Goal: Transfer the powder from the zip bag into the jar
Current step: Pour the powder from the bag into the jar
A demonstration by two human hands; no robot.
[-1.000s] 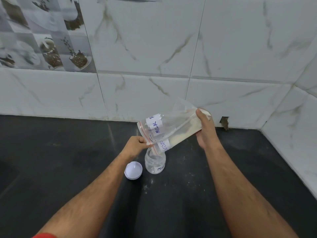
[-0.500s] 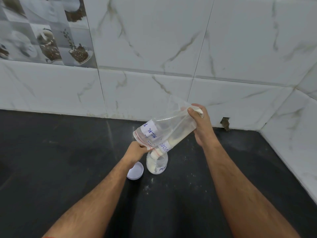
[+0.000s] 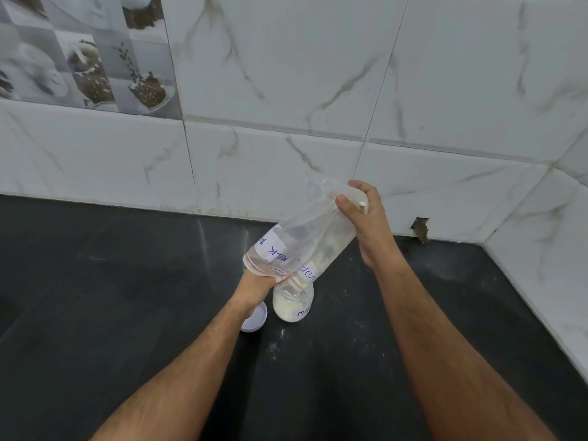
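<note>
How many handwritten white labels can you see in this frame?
3. Two are on the zip bag: one reading MILK near its left side, one at its lower edge above the jar. The third is on the jar's front. Others may be hidden.

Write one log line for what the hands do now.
left hand holds bag mouth | right hand lifts bag bottom | powder in jar

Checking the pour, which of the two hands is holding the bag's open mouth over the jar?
The left hand: it pinches the zip bag at its red-striped mouth just above the jar. The right hand grips the raised closed end.
</note>
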